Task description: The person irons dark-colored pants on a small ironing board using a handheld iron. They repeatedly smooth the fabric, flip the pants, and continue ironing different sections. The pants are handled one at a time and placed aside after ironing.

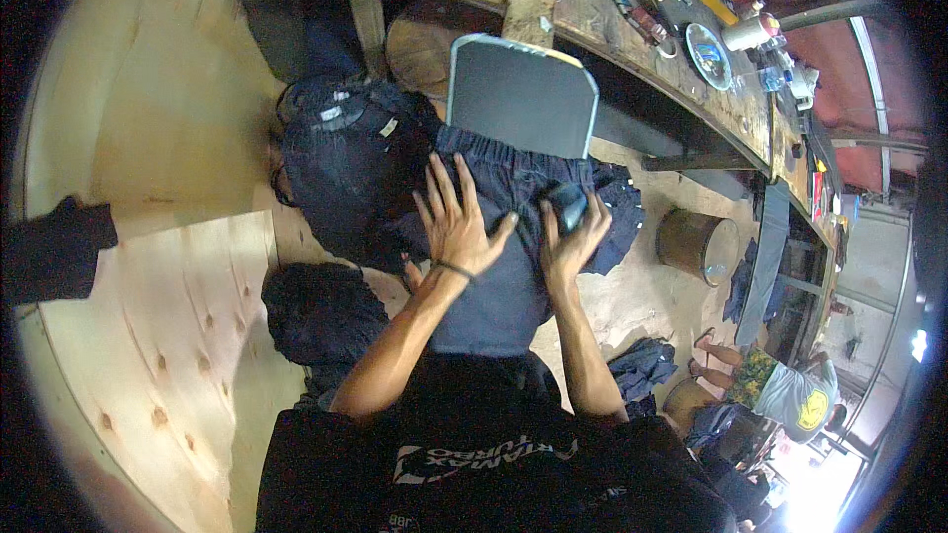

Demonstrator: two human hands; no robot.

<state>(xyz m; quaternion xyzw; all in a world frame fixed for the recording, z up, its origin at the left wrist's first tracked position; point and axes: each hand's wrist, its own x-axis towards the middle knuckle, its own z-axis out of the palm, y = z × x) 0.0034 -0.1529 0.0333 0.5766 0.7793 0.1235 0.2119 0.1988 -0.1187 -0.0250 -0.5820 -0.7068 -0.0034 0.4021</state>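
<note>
The dark garment (pixel 494 301) before you is matt cloth, puckered along its waistband (pixel 499 151). Your board (pixel 518 89) looks smooth and matt, your surface (pixel 592 10) rough, worn wood. The dark object (pixel 567 205) at your right hand (pixel 571 249) has a slight sheen.

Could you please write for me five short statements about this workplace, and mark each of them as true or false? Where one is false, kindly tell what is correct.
1. The left hand lies with fingers spread on a dark garment. True.
2. A dark band circles the right wrist. False: it is on the left wrist.
3. The right hand holds a small dark object, whose kind is unclear. True.
4. A pale bowl stands on the floor. False: it stands on the wooden workbench.
5. Another person is visible toward the lower right of the picture. True.
</note>
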